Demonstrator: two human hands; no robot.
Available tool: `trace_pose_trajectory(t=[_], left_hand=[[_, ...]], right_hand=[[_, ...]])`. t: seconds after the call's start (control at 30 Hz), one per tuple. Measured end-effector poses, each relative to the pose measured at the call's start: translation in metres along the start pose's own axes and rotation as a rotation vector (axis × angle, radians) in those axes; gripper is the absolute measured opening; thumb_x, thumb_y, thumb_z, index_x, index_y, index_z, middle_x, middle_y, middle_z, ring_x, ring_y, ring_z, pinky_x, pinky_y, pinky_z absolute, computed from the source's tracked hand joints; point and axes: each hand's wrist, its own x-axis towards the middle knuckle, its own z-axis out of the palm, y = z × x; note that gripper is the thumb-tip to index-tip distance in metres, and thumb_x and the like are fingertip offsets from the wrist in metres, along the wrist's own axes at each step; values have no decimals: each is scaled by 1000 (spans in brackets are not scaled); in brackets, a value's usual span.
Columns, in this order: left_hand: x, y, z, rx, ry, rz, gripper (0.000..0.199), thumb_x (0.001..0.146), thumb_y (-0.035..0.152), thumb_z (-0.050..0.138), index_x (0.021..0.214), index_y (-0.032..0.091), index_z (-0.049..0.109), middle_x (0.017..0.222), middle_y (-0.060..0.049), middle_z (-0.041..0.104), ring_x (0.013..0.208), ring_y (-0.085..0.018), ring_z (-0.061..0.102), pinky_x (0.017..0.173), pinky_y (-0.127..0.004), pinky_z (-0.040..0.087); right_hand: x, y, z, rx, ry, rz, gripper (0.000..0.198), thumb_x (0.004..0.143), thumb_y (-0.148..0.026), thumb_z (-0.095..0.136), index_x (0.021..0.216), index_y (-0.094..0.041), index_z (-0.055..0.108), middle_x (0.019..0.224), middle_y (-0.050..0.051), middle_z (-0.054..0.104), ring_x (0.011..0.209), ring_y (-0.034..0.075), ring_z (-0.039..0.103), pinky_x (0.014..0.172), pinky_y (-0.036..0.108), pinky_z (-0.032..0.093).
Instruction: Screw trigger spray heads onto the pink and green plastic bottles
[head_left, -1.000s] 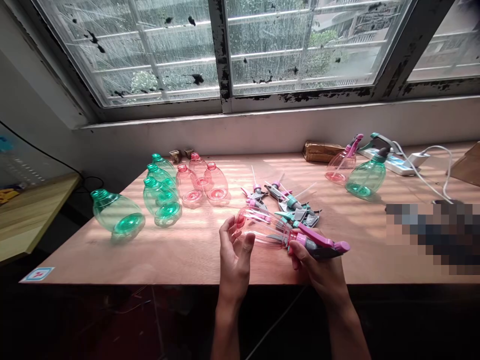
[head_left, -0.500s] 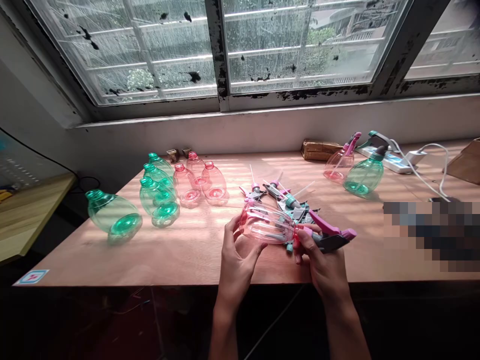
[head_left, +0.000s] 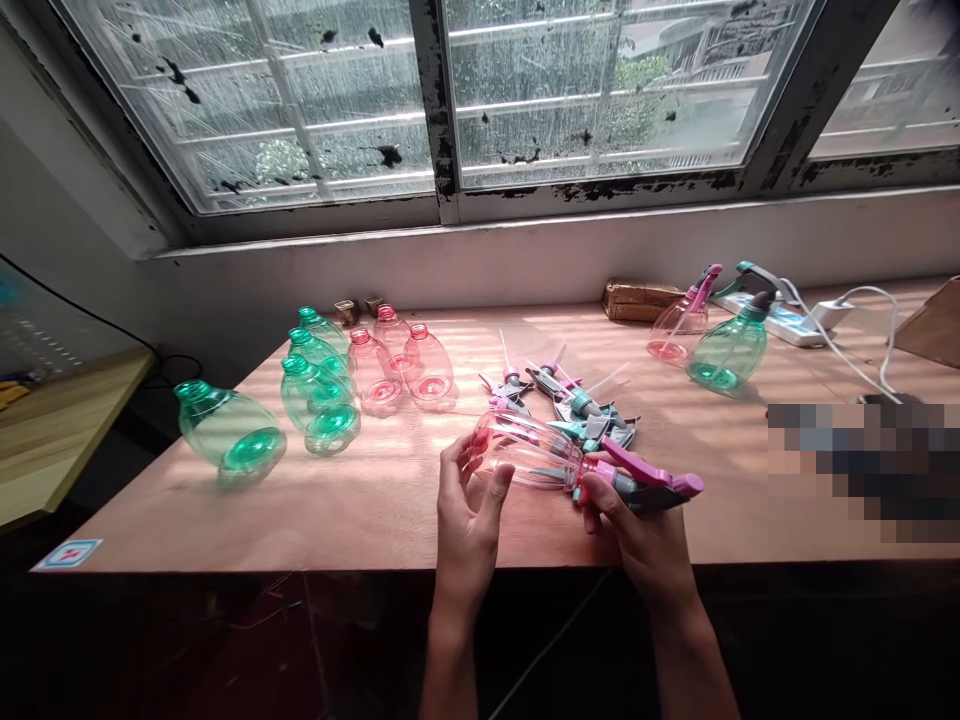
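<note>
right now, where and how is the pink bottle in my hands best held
Probably round the bulging body of the pink bottle, with the left hand brought in from the base end, on the left: it is tipped nearly onto its side, base toward that hand, while the right hand grips the spray head at the neck.

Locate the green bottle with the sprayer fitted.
In the head view, the green spray bottle sits on the table's right side, just right of and nearer than a pink spray bottle; a white power strip lies behind it, further right.
</note>
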Motion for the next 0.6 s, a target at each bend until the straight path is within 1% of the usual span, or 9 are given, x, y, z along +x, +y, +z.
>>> trace_pose_trajectory(t=[0.07, 0.17, 0.27, 0.37, 0.47, 0.6], left_hand=[[0, 0, 0, -5, -16, -1, 51, 89, 47, 76, 132, 24, 58, 138, -12, 63, 135, -28, 57, 117, -47, 42], [1, 0, 0, -25, -41, 7, 51, 88, 40, 78, 133, 26, 58, 143, -11, 63, 140, -28, 55, 121, -47, 38], [1, -1, -1, -60, -73, 8, 54, 85, 31, 82, 133, 27, 58, 144, -9, 64, 141, -27, 55, 121, -45, 40], [1, -3, -2, -74, -122, 30, 62, 82, 25, 84, 136, 31, 55, 143, -7, 64, 139, -25, 57, 120, -42, 43], [2, -5, -2, -58, -158, 35, 66, 83, 24, 84, 140, 33, 52, 143, -6, 63, 138, -23, 58, 120, -42, 43], [2, -3, -3, -36, -180, 17, 71, 81, 32, 87, 142, 32, 50, 148, -8, 58, 142, -26, 54, 121, -43, 42]], right_hand=[[1, -1, 1, 3, 19, 0, 22, 91, -36, 79, 102, -19, 71, 66, -2, 68, 45, 11, 57, 43, 25, 46], [2, -1, 2, 25, 57, 21, 23, 91, -37, 80, 104, -19, 72, 62, -3, 67, 44, 11, 57, 44, 25, 46], [3, 1, 1, 64, 99, 20, 24, 90, -37, 81, 104, -20, 71, 62, -3, 68, 44, 11, 57, 43, 24, 45], [3, 6, -2, 77, 98, -2, 20, 91, -35, 80, 100, -19, 71, 62, -3, 67, 45, 11, 57, 45, 24, 46], [3, 7, -4, 71, 66, -19, 17, 93, -34, 78, 92, -19, 70, 59, -4, 65, 45, 11, 58, 50, 26, 49], [2, 2, -3, 20, 65, -21, 19, 93, -35, 77, 103, -20, 69, 59, -4, 66, 42, 10, 56, 47, 25, 47]])
